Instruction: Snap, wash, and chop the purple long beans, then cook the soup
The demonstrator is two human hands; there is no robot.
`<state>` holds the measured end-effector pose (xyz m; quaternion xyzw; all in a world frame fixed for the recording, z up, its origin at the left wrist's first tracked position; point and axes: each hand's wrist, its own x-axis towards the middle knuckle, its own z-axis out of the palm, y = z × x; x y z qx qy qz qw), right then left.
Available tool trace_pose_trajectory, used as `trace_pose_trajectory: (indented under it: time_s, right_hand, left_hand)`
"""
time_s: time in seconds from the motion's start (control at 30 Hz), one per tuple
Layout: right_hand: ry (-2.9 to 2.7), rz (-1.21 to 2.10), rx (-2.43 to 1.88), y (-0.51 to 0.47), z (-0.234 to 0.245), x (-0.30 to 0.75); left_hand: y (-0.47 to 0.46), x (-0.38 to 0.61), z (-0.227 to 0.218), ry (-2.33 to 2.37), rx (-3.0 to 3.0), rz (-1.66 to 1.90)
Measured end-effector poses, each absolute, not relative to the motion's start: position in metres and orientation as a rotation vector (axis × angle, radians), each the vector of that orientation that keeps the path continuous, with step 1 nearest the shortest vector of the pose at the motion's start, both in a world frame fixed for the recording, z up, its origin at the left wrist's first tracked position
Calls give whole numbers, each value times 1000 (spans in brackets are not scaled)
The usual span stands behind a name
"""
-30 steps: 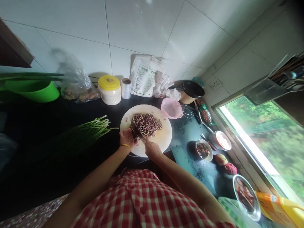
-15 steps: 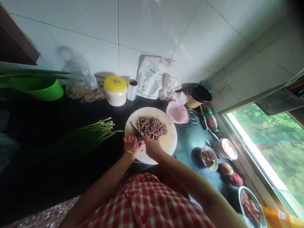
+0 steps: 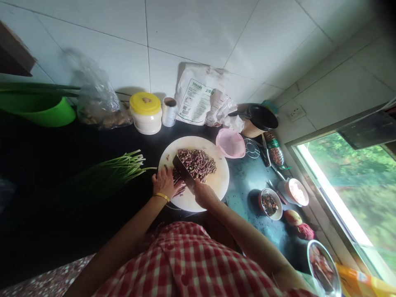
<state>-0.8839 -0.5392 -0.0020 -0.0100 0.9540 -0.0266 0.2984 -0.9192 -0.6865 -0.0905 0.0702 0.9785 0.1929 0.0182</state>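
Note:
A round white cutting board (image 3: 216, 183) lies on the dark counter with a pile of chopped purple-red pieces (image 3: 198, 162) on it. My right hand (image 3: 202, 194) is closed on the handle of a cleaver (image 3: 183, 171), whose blade stands at the near left edge of the pile. My left hand (image 3: 163, 181), with a yellow bangle at the wrist, rests at the board's left rim beside the blade, fingers bent over a small bit of the purple food. What lies under those fingers is mostly hidden.
Green onions (image 3: 123, 167) lie left of the board. Behind it stand a yellow-lidded tub (image 3: 145, 113), a printed bag (image 3: 198, 101), a pink strainer (image 3: 230, 143) and a dark pot (image 3: 261, 117). Small bowls (image 3: 270, 203) sit right, near the window. A green basin (image 3: 40, 110) is far left.
The cleaver blade has shifted a little and now stands more upright at the pile's edge. My left hand has moved slightly left along the board's rim. The camera view has swayed.

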Motion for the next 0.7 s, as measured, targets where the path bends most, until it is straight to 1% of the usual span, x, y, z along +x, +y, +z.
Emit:
trace_pose_trajectory:
  time_s: [0.2, 0.4, 0.57, 0.7]
  right_hand:
    - [2651, -146, -6, -518, -4, -873]
    - [2729, -127, 90, -499, 2, -858]
    - [2672, -82, 94, -492, -1, -835]
    - [2636, -34, 65, -493, -9, -822]
  left_hand:
    - [-687, -928, -103, 3091, 383, 618]
    - [-688, -939, -99, 3081, 404, 655]
    - [-684, -942, -108, 3074, 542, 546]
    - [-689, -970, -120, 3097, 551, 491]
